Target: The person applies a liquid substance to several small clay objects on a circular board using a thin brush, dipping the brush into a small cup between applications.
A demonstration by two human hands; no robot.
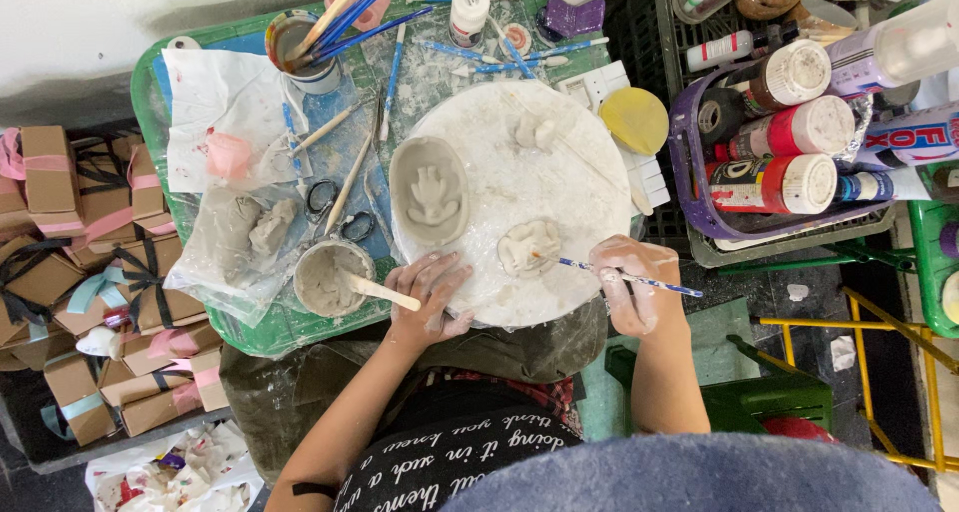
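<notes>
Two clay-smeared hands work at the near edge of a round white board [519,187] on a green table [150,102].

1. Right hand [629,282], at 4 o'clock on the board: grip clenched around a thin blue-handled tool [614,275], held like a pen. The tool tip touches a small flat clay piece [527,247] lying on the board at 6 o'clock.
2. Left hand [430,292], at 7 o'clock on the board: grip released, fingers spread, palm resting flat on the board edge. It holds nothing.
3. Just beside the left hand, at 9 o'clock from it, stands a small cup of wet grey clay [330,277] with a wooden stick [385,292] leaning in it.
4. Farther in, at 10 o'clock on the board, lies an oval clay dish [430,192] with a raised hand shape at its centre. Judgement: this part looks formed and smoothed.
5. At 12 o'clock on the board sits a small loose lump of clay [539,130], not yet shaped.
6. Beyond the board, at the far table edge, a cup of brushes and modelling tools [300,47] stands upright.

Judgement on progress: the dish appears largely complete; the small flat piece is under detailing and remains separate from the dish; the lump is unused.
</notes>
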